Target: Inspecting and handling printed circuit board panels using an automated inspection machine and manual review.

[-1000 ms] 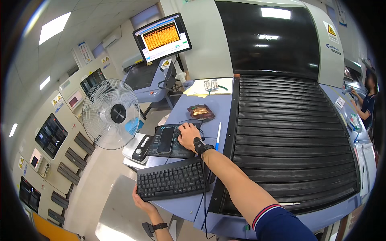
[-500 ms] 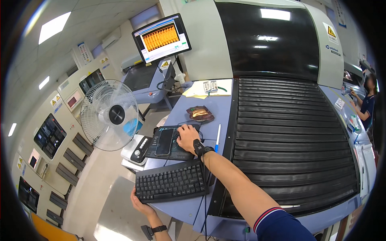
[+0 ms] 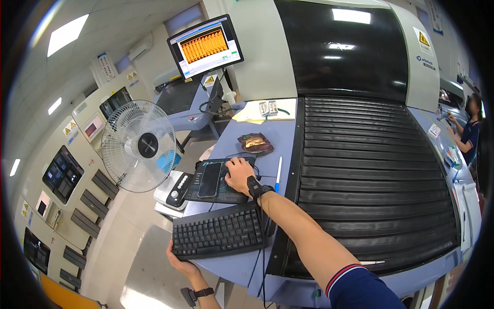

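My right hand [image 3: 239,176] curls over a dark computer mouse on the black mouse pad [image 3: 225,195]; the mouse is almost wholly hidden by my fingers. Beside it on the same pad lies a dark-screened smartphone [image 3: 210,180]. My left hand [image 3: 180,263] holds the left end of a black keyboard [image 3: 218,232], its fingers at the edge and partly hidden beneath. The keyboard sits tilted at the near left corner of the blue-grey table [image 3: 234,266]. On the monitor [image 3: 206,46] at the back, an orange striped picture shows.
A brown-gold packet [image 3: 256,143] and a white-blue pen [image 3: 279,174] lie past my right hand. A fan [image 3: 138,146] stands left. The large machine's ribbed black cover [image 3: 375,180] fills the right. Another person [image 3: 471,129] stands far right.
Both hands keep their places on the mouse and the keyboard. The whole view has shifted very slightly; nothing else visibly moves.
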Demonstrator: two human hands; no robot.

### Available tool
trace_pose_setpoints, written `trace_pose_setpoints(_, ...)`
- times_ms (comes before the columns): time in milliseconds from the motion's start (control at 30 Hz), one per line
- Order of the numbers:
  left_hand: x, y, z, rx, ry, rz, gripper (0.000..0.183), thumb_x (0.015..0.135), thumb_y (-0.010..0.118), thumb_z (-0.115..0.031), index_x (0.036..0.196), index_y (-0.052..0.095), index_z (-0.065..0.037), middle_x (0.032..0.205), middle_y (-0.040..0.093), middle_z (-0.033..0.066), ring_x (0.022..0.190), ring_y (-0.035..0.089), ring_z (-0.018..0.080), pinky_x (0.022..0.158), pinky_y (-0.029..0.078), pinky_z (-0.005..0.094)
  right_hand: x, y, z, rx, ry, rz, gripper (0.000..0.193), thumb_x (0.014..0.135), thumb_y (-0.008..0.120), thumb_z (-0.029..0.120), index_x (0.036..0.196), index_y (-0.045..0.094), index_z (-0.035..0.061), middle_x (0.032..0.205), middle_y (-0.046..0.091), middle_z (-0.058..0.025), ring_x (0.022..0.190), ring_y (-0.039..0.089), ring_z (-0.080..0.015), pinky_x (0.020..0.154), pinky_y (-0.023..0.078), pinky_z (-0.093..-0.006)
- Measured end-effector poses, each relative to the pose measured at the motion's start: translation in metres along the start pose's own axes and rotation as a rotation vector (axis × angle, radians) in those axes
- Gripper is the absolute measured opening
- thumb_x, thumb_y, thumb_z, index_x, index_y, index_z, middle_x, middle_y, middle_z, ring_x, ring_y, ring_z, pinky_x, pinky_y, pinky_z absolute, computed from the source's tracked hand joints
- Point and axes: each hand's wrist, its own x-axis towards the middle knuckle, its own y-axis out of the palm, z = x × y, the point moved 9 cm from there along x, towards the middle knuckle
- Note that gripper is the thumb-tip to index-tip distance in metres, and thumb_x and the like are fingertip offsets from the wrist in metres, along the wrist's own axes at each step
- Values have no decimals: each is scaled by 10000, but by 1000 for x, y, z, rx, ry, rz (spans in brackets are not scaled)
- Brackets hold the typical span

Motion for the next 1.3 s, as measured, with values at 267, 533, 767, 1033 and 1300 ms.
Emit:
trace_pose_setpoints(267,-1,4,-9,59,8,3,513,1032,345,-329,1242,583,74,1326,592,229,1224,571,315,1092,420,441,-2,0,1,-9,-7,-30,286,781,658,152,1030,646,12,1078,619,-166,1026,590,-349,897,506,-458)
trace_pose_setpoints(533,-3,3,-10,59,-3,16,500,1034,365,-311,1259,589,77,1359,580,223,1250,557,318,1109,404,445,-3,-3,-1,0,-7,-42,260,787,655,149,1016,652,24,1073,621,-163,1030,591,-348,900,503,-456)
trace_pose_setpoints(767,-1,0,-10,61,6,-5,508,1036,361,-322,1251,588,78,1352,579,224,1253,547,320,1108,395,441,-1,0,0,7,30,13,275,803,664,162,1051,668,41,1105,631,-140,1066,591,-343,928,504,-448)
trace_pose_setpoints(1033,-1,1,-9,60,40,9,483,996,381,-277,1238,586,87,1356,575,237,1255,546,331,1115,388,447,-3,0,2,38,14,-7,276,793,657,153,1047,673,45,1097,633,-149,1064,598,-343,918,511,-450)
trace_pose_setpoints(1300,0,-2,-8,61,-3,16,463,953,380,-230,1221,587,86,1371,565,240,1259,543,337,1115,391,448,-2,-1,3,20,7,-11,274,783,659,154,1031,681,40,1082,635,-161,1054,602,-345,916,513,-454)
